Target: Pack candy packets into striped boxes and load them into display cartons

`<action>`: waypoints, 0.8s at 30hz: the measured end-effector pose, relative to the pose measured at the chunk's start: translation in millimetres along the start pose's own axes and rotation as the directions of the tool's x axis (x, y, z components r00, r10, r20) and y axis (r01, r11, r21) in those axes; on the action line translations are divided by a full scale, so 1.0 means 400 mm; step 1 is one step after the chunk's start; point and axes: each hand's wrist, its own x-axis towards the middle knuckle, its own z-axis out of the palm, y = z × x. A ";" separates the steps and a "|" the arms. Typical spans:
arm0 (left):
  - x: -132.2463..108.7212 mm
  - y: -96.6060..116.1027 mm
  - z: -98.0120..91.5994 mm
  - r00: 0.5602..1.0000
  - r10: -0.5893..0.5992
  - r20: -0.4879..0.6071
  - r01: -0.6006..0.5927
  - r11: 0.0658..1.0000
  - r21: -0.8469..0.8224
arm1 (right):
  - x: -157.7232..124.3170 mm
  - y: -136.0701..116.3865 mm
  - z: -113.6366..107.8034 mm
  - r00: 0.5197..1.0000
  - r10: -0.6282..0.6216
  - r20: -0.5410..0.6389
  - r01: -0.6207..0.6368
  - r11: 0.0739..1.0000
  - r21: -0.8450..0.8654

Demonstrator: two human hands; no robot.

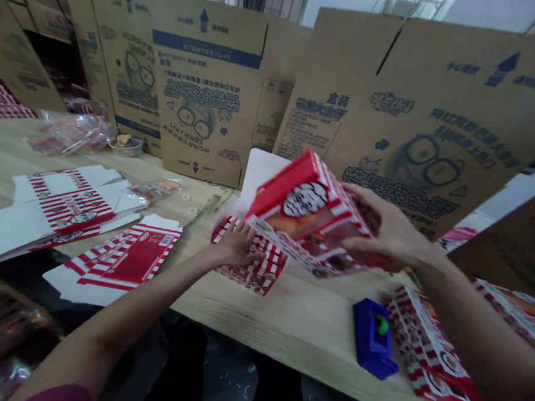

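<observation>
My right hand (382,226) grips a red-and-white striped snack box (304,210) by its right end. The box is tilted in the air above the table, and its printed face carries a black-and-white picture and orange food shapes. Lower and to the left, my left hand (238,245) lies with fingers spread on a second striped box (262,265). That box rests on the wooden table (304,316), with a white flap (260,172) standing up behind it. The raised box partly covers the flap and the lower box.
Flat striped cartons (126,257) and more unfolded cartons (70,208) lie at left. A blue tape dispenser (375,338) and stacked striped boxes (441,359) stand at right. Large cardboard sheets (202,95) wall off the back. Clear plastic packets (74,134) sit at far left.
</observation>
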 end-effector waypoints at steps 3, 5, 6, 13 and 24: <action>0.021 0.008 0.034 0.997 -0.031 0.073 0.029 0.999 0.027 | 0.164 0.003 0.086 0.996 -0.078 -0.045 0.079 0.997 0.009; -0.002 0.016 0.054 0.997 -0.039 0.065 0.037 0.998 0.042 | 0.244 0.027 0.138 0.998 -0.057 0.017 0.057 0.998 -0.012; -0.018 0.020 0.060 0.998 -0.039 0.047 0.037 0.998 0.047 | 0.275 0.045 0.160 0.997 -0.022 0.069 0.024 0.999 -0.022; -0.074 0.035 0.057 0.993 -0.043 -0.112 0.046 0.999 0.026 | 0.383 0.176 0.243 0.892 0.162 0.423 -0.162 0.986 -0.036; -0.080 0.040 0.049 0.990 -0.050 -0.129 0.047 0.999 -0.026 | 0.381 0.141 0.260 0.897 0.133 0.423 -0.047 0.977 -0.207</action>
